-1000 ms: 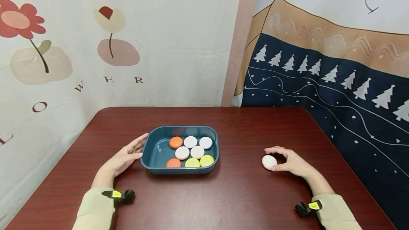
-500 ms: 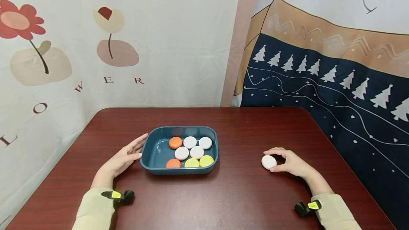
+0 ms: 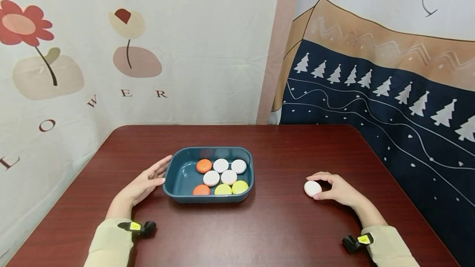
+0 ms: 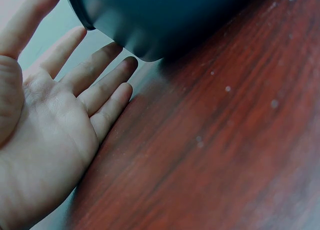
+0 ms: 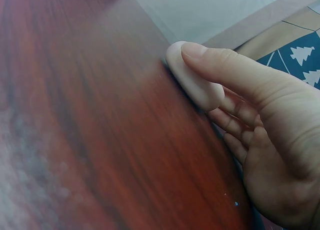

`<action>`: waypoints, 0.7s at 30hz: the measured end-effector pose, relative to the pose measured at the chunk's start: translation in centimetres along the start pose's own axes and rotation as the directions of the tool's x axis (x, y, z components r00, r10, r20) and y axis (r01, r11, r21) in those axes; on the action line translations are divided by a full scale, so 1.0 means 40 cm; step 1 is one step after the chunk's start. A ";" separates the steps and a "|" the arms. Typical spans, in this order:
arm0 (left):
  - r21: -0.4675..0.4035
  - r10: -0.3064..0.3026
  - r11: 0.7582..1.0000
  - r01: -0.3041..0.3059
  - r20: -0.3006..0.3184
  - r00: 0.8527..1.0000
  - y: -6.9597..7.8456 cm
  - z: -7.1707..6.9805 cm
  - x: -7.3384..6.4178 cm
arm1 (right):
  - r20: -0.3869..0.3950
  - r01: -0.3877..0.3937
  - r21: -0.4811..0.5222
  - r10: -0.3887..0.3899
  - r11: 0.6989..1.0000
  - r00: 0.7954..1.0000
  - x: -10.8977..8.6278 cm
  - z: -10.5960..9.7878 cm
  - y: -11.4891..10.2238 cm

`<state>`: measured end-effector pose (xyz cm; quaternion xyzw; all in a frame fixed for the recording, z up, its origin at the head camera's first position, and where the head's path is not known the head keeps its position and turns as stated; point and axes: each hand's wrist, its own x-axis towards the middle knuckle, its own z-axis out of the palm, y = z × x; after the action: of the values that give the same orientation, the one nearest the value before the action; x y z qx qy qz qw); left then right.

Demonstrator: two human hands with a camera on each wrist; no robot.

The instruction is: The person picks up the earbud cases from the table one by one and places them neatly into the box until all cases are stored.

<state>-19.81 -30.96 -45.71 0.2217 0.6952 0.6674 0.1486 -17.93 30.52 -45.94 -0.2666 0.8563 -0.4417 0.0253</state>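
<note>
A blue rectangular tray [image 3: 177, 180] stands left of the table's middle with several glossy rounded discs in it: orange discs [image 3: 203, 166] at its left, white discs [image 3: 220, 165] in the middle and right, and yellow discs [image 3: 240, 186] near the front. Beside the tray's left end is my left hand [image 3: 142, 183], its fingers extended with thumb and fingertips at the wall; the left wrist view shows the palm [image 4: 55, 115] facing the tray. To the right, my right hand [image 3: 341, 190] pinches a white disc [image 3: 312, 188] between thumb and fingers, close over the tabletop.
The dark red wooden table [image 3: 259, 234] has rounded back corners. Behind it hangs a pale curtain [image 3: 208, 61] with flower prints, and at the right a navy cloth [image 3: 393, 118] with white trees. Each wrist wears a small black camera [image 3: 356, 243].
</note>
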 end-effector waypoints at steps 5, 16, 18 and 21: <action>0.004 0.002 1.000 -0.002 0.000 1.000 -0.001 0.000 0.000 | -0.013 0.017 0.001 -0.016 1.000 1.000 0.000 0.001 0.003; 0.004 -0.001 1.000 0.001 -0.008 1.000 0.000 0.001 0.001 | -0.057 0.009 0.025 -0.008 1.000 0.998 0.000 0.001 -0.003; 0.002 0.002 1.000 -0.002 -0.009 1.000 0.000 0.001 0.001 | -0.064 0.000 0.026 0.002 1.000 0.998 0.001 0.001 -0.005; -0.002 0.003 1.000 -0.003 -0.007 1.000 0.000 0.002 0.001 | -0.065 -0.018 0.036 0.020 0.999 0.998 0.002 0.001 -0.008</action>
<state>-19.80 -30.89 -45.72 0.2201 0.6946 0.6693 0.1454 -17.86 30.29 -45.69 -0.2433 0.8513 -0.4649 0.0063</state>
